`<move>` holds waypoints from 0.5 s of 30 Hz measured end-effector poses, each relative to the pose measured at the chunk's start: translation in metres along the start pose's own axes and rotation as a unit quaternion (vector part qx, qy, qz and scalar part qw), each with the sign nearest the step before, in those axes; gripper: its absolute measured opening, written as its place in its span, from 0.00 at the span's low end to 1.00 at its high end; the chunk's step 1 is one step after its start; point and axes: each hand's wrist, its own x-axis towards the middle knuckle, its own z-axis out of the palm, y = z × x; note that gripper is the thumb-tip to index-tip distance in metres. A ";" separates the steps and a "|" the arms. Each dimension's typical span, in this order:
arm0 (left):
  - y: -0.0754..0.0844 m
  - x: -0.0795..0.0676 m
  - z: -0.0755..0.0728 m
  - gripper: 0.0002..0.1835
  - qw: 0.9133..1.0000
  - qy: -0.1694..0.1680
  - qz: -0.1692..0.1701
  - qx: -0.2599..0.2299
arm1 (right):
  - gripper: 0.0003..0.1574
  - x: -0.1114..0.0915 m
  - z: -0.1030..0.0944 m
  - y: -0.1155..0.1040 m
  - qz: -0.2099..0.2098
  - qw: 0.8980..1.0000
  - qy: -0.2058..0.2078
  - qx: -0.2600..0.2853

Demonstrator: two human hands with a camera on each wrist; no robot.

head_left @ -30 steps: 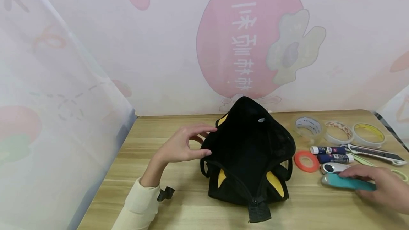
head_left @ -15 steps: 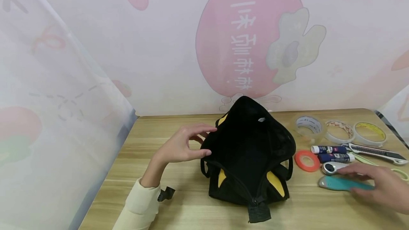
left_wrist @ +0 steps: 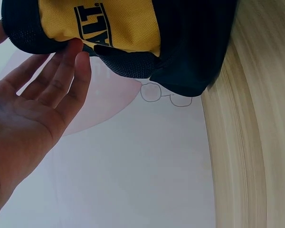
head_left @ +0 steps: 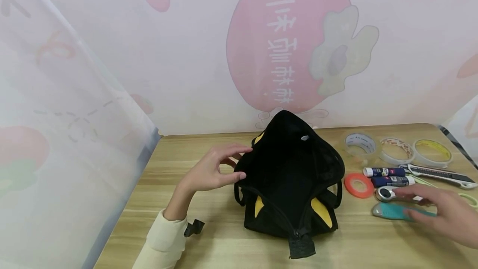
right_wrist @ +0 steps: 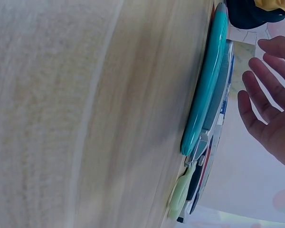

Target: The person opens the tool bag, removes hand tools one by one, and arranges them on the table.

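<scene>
A black tool bag (head_left: pixel 289 190) with yellow panels stands unzipped on the table, its dark inside facing up. At its left rim is my left hand (head_left: pixel 207 173), holding the edge with thumb and index tips over it. In the left wrist view the other fingers lie against the outside of the bag (left_wrist: pixel 104 23), below a yellow panel with lettering. On the right a teal utility knife (head_left: pixel 390 211) with a grey nose lies on the table. My right hand (head_left: pixel 444 215) hovers over its rear end, fingers spread; the right wrist view shows the palm (right_wrist: pixel 280 128) holding nothing.
Behind the knife lie a silver tool with a round dark hub (head_left: pixel 385 194), two glue sticks (head_left: pixel 392 182), a large cutter (head_left: pixel 440 174) and pale green scissors (head_left: pixel 468 199). A red tape roll (head_left: pixel 351 188) and three clear tape rolls (head_left: pixel 429 163) sit nearby.
The teal utility knife has been set down on the table and let go. My right hand has spread its fingers and lifted slightly off it. The left hand stays at the bag's rim.
</scene>
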 end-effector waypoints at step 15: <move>-0.005 -0.016 -0.002 0.33 0.999 0.011 -0.032 -0.036 | 0.33 0.013 -0.012 -0.014 0.094 0.994 -0.031 -0.035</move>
